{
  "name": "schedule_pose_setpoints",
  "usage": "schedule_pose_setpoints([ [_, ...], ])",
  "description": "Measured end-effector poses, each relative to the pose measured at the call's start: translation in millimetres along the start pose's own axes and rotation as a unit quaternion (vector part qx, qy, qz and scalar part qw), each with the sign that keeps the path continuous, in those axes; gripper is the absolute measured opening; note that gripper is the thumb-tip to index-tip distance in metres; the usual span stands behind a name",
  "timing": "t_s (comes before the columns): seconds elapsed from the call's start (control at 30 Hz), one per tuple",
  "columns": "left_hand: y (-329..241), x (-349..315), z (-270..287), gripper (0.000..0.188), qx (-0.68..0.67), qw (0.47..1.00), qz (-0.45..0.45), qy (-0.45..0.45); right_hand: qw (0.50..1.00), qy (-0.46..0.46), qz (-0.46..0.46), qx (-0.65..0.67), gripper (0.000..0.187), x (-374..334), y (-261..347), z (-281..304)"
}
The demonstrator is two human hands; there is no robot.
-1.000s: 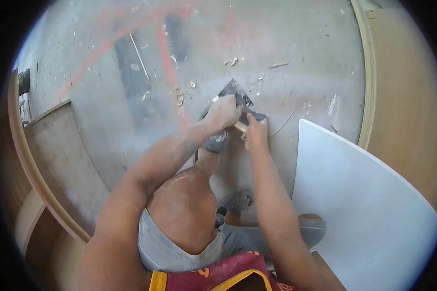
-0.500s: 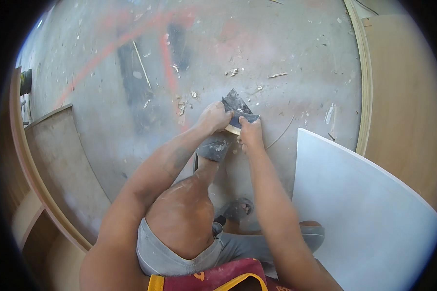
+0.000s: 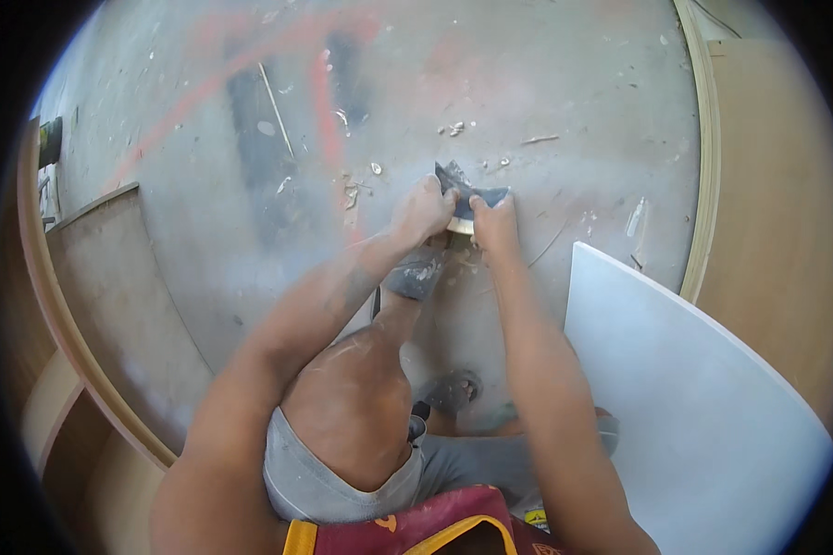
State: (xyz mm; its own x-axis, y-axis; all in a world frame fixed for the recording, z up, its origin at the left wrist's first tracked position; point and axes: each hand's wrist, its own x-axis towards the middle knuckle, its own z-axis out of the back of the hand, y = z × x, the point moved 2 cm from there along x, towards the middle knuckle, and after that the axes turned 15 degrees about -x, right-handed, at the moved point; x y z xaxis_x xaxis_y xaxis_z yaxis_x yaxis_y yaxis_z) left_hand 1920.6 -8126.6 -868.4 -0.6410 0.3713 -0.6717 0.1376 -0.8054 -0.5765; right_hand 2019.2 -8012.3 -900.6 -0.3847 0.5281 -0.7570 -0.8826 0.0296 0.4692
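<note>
A dark, crumpled sheet that looks like sandpaper [image 3: 463, 207] is held between my two hands above the floor, in front of my bent knee. It bends around a pale strip, perhaps a wooden block [image 3: 460, 226], whose light edge shows along the near side. My left hand [image 3: 424, 211] grips its left part, thumb on top. My right hand [image 3: 497, 225] pinches the right part, thumb pressed on the sheet and fingers beneath. The sheet's far corner and right corner stick up past the fingers.
A white panel [image 3: 685, 379] stands at my right, beside my leg. Beyond it is a wooden panel [image 3: 768, 185] with a pale edge strip. At left are a wooden cabinet frame [image 3: 54, 305] and a thin board [image 3: 125, 287]. Debris [image 3: 452, 129] and a thin stick [image 3: 276, 109] lie on the stained floor [image 3: 574, 92].
Both hands have shifted slightly right and away from me with the sheet. The right hand has moved farther from the left, and the sheet's far flap now looks more folded up.
</note>
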Motion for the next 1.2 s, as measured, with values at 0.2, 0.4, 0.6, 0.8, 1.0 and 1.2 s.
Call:
schedule_pose_setpoints([
  [0.2,5.0,-0.6,-17.5,0.05,-0.001,0.998,-0.029,0.049,0.98,-0.114,0.128,-0.102,0.042,19.6,-59.9,-1.2],
  [0.4,2.1,11.0,12.5,0.049,-0.073,0.994,0.076,0.029,0.999,0.012,0.006,-0.044,0.047,14.2,-5.1,-11.2],
  [0.6,10.9,-5.5,-4.7,0.05,0.003,1.0,-0.017,0.022,0.994,-0.029,0.074,-0.068,0.045,-2.0,-30.0,-6.5],
  [0.8,4.2,13.3,4.4,0.047,-0.013,1.0,0.007,0.014,0.981,-0.039,0.086,-0.171,0.047,-4.5,23.7,12.9],
  [1.0,-2.8,-4.2,2.5,0.048,-0.016,1.0,-0.001,-0.016,0.991,-0.048,0.091,-0.088,0.05,-13.4,13.6,12.4],
  [1.2,-11.5,3.9,-13.1,0.05,-0.031,0.998,-0.03,0.035,0.97,-0.145,0.13,-0.148,0.055,25.2,-41.2,8.5],
])
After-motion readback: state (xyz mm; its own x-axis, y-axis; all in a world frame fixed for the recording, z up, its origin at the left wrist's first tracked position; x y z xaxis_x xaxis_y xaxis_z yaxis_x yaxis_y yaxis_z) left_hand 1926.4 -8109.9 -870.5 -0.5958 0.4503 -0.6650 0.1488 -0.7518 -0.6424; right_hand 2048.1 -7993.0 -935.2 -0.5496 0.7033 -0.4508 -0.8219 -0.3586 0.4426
